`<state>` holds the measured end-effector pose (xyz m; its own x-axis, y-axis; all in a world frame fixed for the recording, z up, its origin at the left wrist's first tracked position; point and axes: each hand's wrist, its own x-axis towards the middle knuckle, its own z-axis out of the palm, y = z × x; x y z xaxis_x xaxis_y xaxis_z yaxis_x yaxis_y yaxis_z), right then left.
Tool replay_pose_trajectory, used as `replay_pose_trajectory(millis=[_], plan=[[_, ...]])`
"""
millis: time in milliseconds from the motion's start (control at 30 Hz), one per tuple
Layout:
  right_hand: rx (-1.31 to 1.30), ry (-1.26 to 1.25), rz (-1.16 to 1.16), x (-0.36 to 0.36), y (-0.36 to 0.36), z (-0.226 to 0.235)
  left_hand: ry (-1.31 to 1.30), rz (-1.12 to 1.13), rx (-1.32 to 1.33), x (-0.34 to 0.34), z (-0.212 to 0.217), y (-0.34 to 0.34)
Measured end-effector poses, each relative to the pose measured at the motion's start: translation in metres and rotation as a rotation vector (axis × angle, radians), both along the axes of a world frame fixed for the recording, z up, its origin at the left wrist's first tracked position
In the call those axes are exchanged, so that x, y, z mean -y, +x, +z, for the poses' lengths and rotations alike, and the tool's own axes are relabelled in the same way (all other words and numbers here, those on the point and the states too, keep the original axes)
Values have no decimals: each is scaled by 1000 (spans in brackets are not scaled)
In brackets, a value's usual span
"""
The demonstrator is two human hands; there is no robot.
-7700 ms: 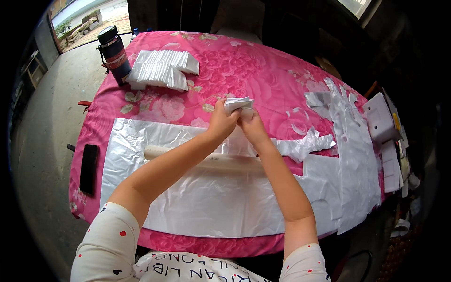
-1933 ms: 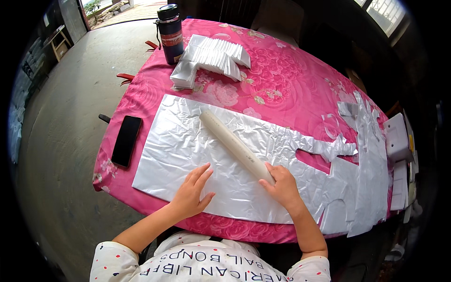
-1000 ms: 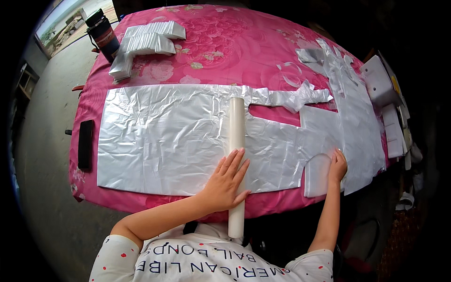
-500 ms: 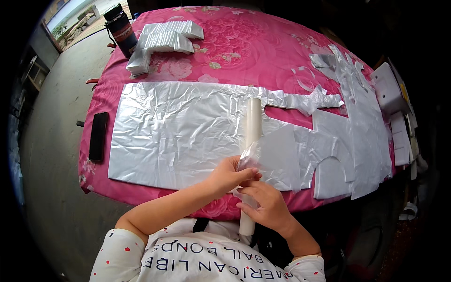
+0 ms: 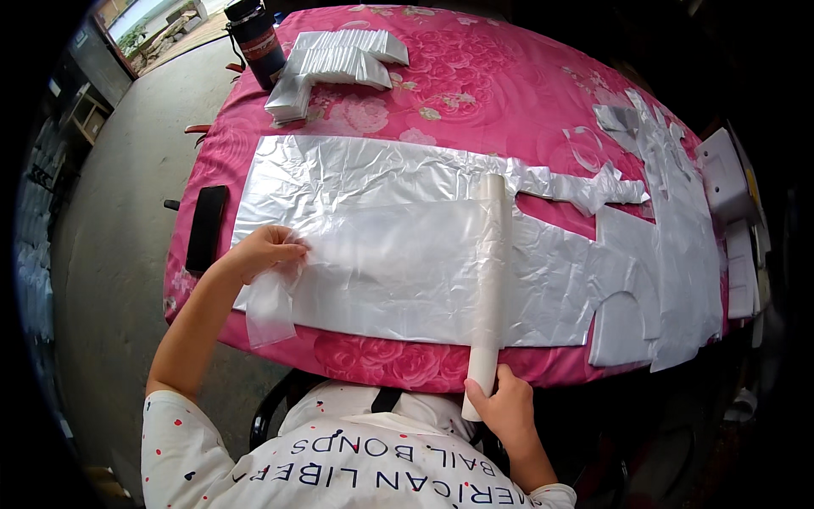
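A roll of see-through plastic film [image 5: 490,288] lies lengthwise across a stack of silvery-white plastic sheets [image 5: 305,161]. My right hand [image 5: 509,400] grips the near end of the roll, just past the table's front edge. From the roll, a thin length of film [image 5: 390,254] stretches leftward over the stack. My left hand [image 5: 268,251] pinches its free end near the stack's left side, and a loose flap of film hangs below those fingers.
Folded white packets [image 5: 339,68] stand in rows at the far left beside a dark bottle [image 5: 257,47]. Left of the stack lies a black phone [image 5: 206,229]. Cut plastic pieces [image 5: 678,246] spread rightward, near white boxes [image 5: 725,174]. A pink flowered cloth [image 5: 500,85] covers the table.
My left hand has moved left, drawing film off the roll across the stack. My right hand has dropped to the roll's near end. The view has shifted slightly.
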<state>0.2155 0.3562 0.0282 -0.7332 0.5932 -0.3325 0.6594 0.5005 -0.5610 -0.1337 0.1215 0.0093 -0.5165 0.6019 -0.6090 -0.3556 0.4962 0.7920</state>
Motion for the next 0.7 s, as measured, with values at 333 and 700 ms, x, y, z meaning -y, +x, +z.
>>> replay_pose_trajectory(millis=[333,700], plan=[[-198,556,47,-24,-5,19,270,-166,148,-54,18,46],[-653,-826,39,-30,-94,20,345,-195,238,-124,29,92]])
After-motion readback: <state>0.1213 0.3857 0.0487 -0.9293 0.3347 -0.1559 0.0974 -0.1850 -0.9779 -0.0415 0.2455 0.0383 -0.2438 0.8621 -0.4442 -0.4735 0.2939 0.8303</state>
